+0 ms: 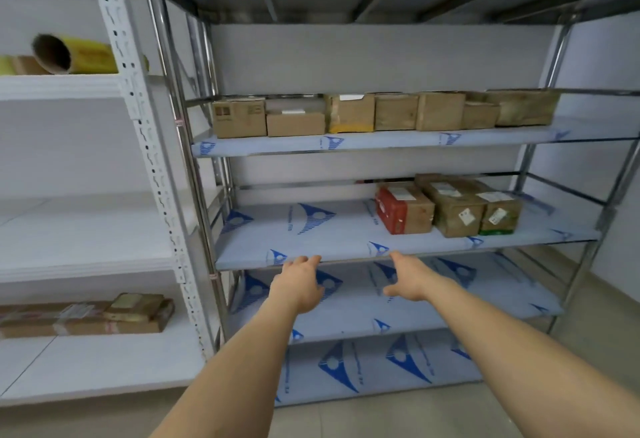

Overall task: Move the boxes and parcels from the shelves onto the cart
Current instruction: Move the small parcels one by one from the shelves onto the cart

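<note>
Both my bare arms reach out in front of me, toward a metal rack (pixel 221 285). My left hand (pixel 300 283) is out flat, fingers straight and loose, holding nothing. Its fingertips are right at the front edge of the middle shelf (pixel 298 230); I cannot tell if they touch it. My right hand (pixel 408 278) is the same, fingers apart and loose, empty, its tips just at that same edge.

That shelf is covered in pale film with blue triangle marks. On its right side sit three boxes, well away from my hands: a red and brown box (pixel 403 209), a brown box (pixel 450 207) touching it, and a green-edged box (pixel 500 211) next to that one. Each has a white label.

One shelf up, a row of boxes (pixel 381 114) stands side by side along the back, all brown cardboard.

To the left is a white rack (pixel 152 160). Low on it lie flat brown parcels (pixel 86 316), with a small parcel (pixel 138 304) stacked on top. Higher up lies a yellow roll (pixel 74 55) on its side, with its open end facing me.

I see no cart from here.
</note>
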